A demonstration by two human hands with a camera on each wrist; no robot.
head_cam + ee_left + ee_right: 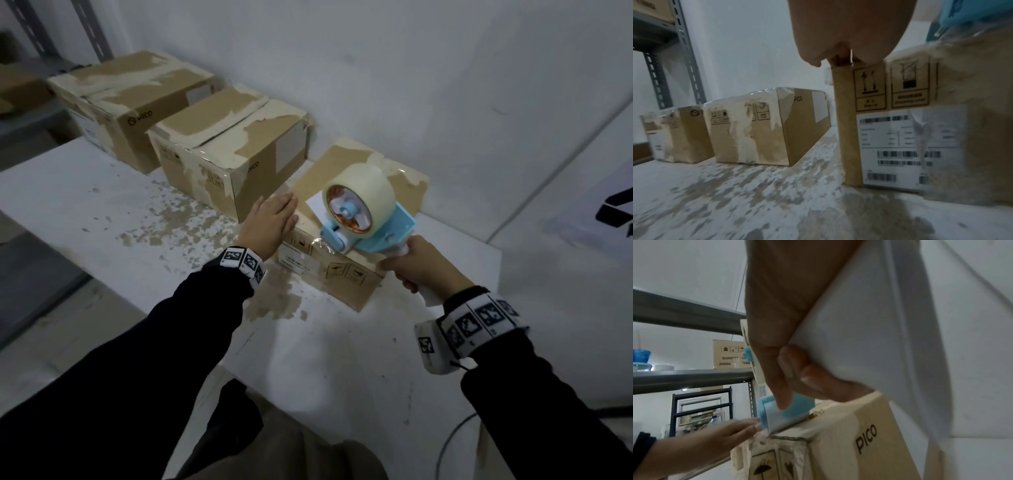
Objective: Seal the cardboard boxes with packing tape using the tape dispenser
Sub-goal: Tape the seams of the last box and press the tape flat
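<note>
left hand [270, 219] flat on box [346, 274]; right hand [419, 262] grips dispenser [363, 214]

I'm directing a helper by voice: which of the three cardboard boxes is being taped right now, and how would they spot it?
On the white table, three boxes line the wall. Take the nearest box, at the right end of the row. Unlike the middle box and far box, it has a blue tape dispenser on its near top edge, gripped by the right hand, with the left hand flat on its left side.
</note>
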